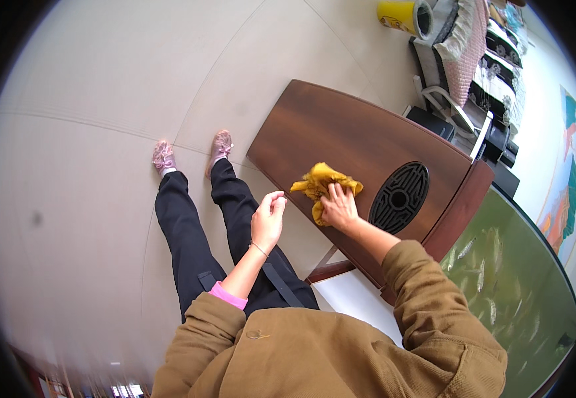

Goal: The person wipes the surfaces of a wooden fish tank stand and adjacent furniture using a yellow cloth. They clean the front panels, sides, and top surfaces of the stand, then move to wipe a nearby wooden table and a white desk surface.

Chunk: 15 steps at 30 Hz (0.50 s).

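Observation:
My right hand point(339, 206) presses a crumpled yellow cloth point(324, 178) onto the dark brown wooden tabletop point(328, 119), close to its near edge. The fingers lie over the cloth and partly hide it. Just to the right of the cloth, an oval black lattice inset point(400, 198) is set into the top. My left hand point(268, 219) is raised beside the table's edge with its fingers curled together, apart from the cloth; nothing can be seen in it. A thin bracelet circles the left wrist.
A glass fish tank point(506, 298) with several fish adjoins the table's right end. Beyond the table are a metal frame point(449, 107), a sofa with a pink quilted cover point(459, 64) and a yellow bin point(397, 16). A white panel point(360, 298) lies below the near edge.

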Each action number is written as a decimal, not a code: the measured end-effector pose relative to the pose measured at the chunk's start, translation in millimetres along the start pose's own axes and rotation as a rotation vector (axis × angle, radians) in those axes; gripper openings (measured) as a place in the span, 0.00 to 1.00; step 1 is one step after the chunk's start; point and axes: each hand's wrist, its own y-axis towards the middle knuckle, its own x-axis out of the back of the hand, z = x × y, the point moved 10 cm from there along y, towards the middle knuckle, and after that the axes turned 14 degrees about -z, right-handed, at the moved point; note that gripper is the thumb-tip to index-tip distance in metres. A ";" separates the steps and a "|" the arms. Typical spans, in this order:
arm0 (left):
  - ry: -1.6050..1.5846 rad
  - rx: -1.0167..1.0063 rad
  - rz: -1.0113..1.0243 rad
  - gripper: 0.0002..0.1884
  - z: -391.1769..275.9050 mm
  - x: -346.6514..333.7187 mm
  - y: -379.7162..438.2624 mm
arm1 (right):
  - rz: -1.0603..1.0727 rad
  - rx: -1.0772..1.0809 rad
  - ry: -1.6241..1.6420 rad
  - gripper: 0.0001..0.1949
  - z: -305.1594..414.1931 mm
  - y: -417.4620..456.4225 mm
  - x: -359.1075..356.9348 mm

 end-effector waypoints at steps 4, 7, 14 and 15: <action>-0.009 -0.062 -0.047 0.18 -14.5 -9.2 9.3 | -0.175 -0.134 -0.209 0.22 -97.9 52.9 22.3; -0.038 -0.093 -0.056 0.19 -24.9 -16.7 14.2 | -0.249 -0.333 -0.412 0.27 -181.9 88.8 50.7; -0.164 0.030 -0.041 0.19 21.9 -47.5 14.6 | -0.123 -0.302 -0.535 0.30 -155.3 112.6 12.1; -0.156 0.061 -0.046 0.19 30.6 -49.8 13.2 | -0.125 -0.208 -0.301 0.30 -116.0 104.4 -14.3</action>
